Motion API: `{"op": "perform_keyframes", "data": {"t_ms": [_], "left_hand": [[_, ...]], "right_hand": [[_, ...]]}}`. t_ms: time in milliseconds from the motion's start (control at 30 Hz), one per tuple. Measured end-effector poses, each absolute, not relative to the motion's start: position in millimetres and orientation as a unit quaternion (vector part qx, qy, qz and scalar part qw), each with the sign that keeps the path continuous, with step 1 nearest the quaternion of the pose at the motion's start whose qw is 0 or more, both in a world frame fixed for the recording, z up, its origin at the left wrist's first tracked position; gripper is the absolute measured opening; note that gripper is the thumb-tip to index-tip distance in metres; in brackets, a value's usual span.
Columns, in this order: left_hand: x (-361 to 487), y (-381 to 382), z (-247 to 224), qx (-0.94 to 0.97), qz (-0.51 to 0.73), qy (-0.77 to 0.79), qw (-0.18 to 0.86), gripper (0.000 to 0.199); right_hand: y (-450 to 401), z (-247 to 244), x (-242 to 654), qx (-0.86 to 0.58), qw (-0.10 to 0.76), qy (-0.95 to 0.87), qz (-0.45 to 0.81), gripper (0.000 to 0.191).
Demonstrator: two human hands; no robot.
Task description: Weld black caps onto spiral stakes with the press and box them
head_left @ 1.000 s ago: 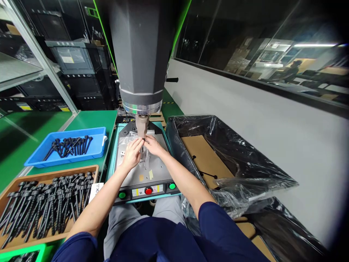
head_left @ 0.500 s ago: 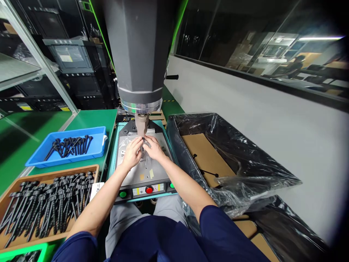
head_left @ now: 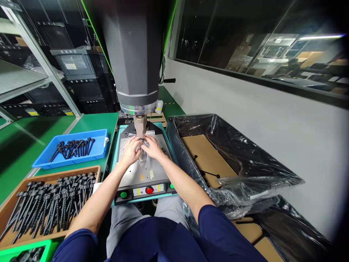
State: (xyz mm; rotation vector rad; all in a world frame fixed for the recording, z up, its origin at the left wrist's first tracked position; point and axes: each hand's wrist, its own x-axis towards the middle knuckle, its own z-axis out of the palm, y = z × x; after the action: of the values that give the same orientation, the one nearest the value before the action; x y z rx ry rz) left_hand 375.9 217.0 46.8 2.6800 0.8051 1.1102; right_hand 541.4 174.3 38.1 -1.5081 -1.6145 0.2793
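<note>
Clock centred on mid metal plate (head_left: pixel 133 176), 12 = away from wearer. L hand (head_left: pixel 131 151) sits at 10–11, R hand (head_left: pixel 152 147) at 1–2; both w/ fingers bent inward, tips almost meeting nr 12 at a small dark pc (head_left: pixel 142 139), just below the machine's tool tip (head_left: pixel 140 127). Can't tell if either hand pinches it; fingers hide most.

Plate is grey, shiny, w/ small holes, crinkled clear film (head_left: pixel 148 160) abt the hands, & 2 yellowish tape bits (head_left: pixel 151 174) twd 5–6. Front panel: red btn (head_left: pixel 149 190) btwn 5 & 6, green btn (head_left: pixel 123 195) at 7, 2nd green one at 4, partly behind R forearm. Big dark-grey machine head (head_left: pixel 137 62) overhead at 12; pale pallet (head_left: pixel 160 119) on floor behind, 12–1.

Green tabletop (head_left: pixel 94 122) runs 9–11. Blue tray (head_left: pixel 81 161) btwn 9 & 10 w/ blk stemmed pcs; brown tray (head_left: pixel 62 174) 8–9, packed w/ similar longer pcs; green bin (head_left: pixel 50 247) at 8, cut off by frame edge. Metal rack & stacked dk crates (head_left: pixel 76 65) at 10–11.

At 3: plastic-lined box (head_left: pixel 223 133), cardboard (head_left: pixel 209 151) inside, a few thin blk pcs on it. Another liner at 4. Grey wall (head_left: pixel 253 120) at 2–3, dk window (head_left: pixel 218 40) above, lit room beyond, blurry.
</note>
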Motion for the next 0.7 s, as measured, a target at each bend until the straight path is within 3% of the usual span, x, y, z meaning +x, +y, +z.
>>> {"op": "perform_keyframes", "data": {"t_ms": [200, 400, 533, 700], "left_hand": [[373.6, 213.4, 52.5, 0.879, 0.385, 0.267, 0.091, 0.032], [345.2, 178.9, 57.8, 0.805, 0.473, 0.337, 0.122, 0.033], [308.4, 132.5, 6.7, 0.693, 0.496, 0.500, 0.150, 0.038], [264.6, 86.1, -82.4, 0.693, 0.402, 0.571, 0.177, 0.059]], "right_hand": [[170.7, 46.1, 543.4, -0.601, 0.444, -0.656, 0.105, 0.056], [103.9, 44.8, 568.7, -0.587, 0.543, -0.599, 0.050, 0.044], [25.0, -16.5, 591.0, -0.674, 0.504, -0.540, 0.012, 0.042], [-41.4, -109.1, 605.6, -0.768, 0.394, -0.498, 0.082, 0.061]]}}
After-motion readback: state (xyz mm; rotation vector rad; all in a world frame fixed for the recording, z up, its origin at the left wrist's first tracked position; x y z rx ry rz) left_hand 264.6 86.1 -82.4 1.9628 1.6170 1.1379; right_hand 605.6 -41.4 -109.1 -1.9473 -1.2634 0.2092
